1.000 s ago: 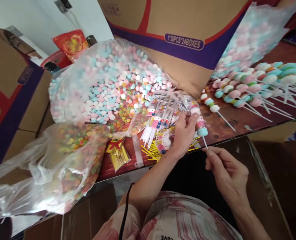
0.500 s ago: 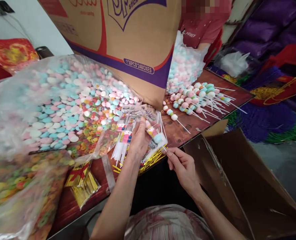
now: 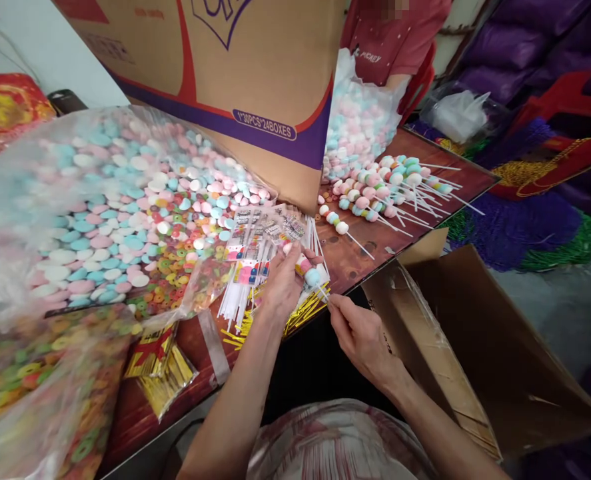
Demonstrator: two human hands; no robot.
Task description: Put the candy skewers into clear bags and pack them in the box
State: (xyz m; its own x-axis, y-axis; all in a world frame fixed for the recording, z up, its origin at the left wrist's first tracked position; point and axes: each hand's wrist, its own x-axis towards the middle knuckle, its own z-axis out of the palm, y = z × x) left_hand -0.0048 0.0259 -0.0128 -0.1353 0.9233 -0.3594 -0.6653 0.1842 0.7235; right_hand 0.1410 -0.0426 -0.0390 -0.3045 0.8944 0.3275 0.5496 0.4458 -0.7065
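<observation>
My left hand (image 3: 281, 285) is closed on a clear printed wrapper bag (image 3: 311, 275) at the table's front edge. Inside that bag sits a candy skewer (image 3: 309, 270) with pink, white and blue pieces. My right hand (image 3: 359, 333) pinches the skewer's white stick just below the bag. Under my left hand lies a stack of printed wrapper bags (image 3: 255, 247) with white sticks (image 3: 232, 305) poking out beneath. Gold twist ties (image 3: 302, 312) lie beside it.
A big clear bag of pastel candies (image 3: 100, 200) and ring candies (image 3: 35, 387) fills the left. Finished skewers (image 3: 385, 190) lie at the table's right, behind a large carton (image 3: 235, 73). An open carton (image 3: 475, 347) stands at my right. A person in red (image 3: 390, 47) works opposite.
The camera swung right and up, bringing the far person and the open carton into view. The skewer has slid into the wrapper bag, and both hands moved closer together.
</observation>
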